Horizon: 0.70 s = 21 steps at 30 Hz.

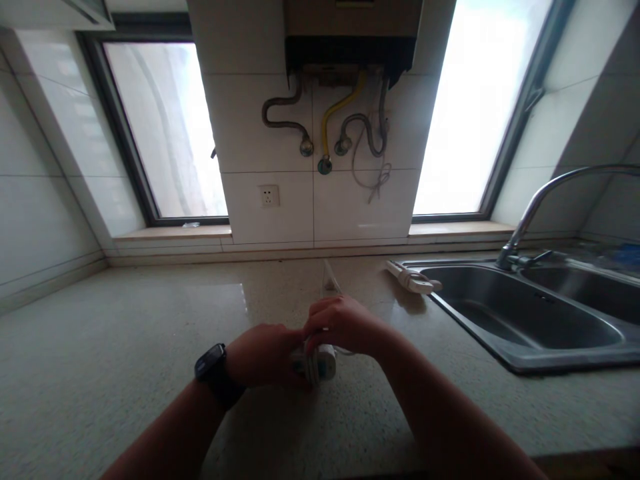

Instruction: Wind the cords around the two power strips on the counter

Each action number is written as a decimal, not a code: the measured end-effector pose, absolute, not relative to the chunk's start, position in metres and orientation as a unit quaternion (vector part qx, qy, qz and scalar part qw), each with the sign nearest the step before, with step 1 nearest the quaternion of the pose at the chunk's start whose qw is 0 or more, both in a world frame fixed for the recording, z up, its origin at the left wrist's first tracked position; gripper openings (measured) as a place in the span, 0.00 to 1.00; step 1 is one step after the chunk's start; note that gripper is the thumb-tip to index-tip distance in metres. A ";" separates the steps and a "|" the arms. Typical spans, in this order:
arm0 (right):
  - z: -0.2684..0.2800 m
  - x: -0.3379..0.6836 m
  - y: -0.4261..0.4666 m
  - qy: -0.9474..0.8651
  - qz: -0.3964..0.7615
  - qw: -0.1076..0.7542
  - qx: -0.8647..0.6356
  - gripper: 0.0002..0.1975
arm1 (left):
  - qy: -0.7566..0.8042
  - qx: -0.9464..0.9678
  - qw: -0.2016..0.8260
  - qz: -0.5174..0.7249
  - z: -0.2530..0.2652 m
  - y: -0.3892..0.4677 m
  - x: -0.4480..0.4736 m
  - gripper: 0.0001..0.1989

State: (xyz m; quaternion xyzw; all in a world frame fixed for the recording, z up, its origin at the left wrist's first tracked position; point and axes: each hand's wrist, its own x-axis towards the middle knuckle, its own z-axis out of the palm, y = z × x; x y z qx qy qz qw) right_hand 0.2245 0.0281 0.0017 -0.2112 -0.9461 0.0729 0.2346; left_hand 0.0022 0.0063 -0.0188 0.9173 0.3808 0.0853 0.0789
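Observation:
My left hand [265,353], with a dark watch on its wrist, is closed around a white power strip [329,368] low over the counter. Loops of white cord [312,365] lie around the strip near its right end. The fingers of my right hand [345,323] are pinched together on the cord, just above the strip. Beyond this hand a loose length of cord [329,272] runs over the counter towards the wall. Most of the strip is hidden behind my left fingers.
Another white power strip [411,279], bundled with its cord, rests by the left rim of a steel double sink [470,339]. A curved faucet [530,207] rises behind the basins. On the tiled wall are a socket [269,195] and pipes below a water heater [350,50].

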 end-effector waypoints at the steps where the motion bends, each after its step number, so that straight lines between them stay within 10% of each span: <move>1: 0.002 0.225 0.029 -0.941 0.106 0.239 -0.214 0.08 | 0.370 0.922 0.081 0.082 -0.018 0.005 0.003 0.29; 10: -0.013 0.229 0.046 -0.827 0.383 0.307 -0.274 0.11 | 0.273 0.933 0.182 0.149 -0.007 -0.010 0.003 0.20; 21: -0.026 0.222 0.054 -0.810 0.401 0.315 -0.291 0.04 | 0.317 0.839 0.336 0.286 -0.009 0.002 0.005 0.19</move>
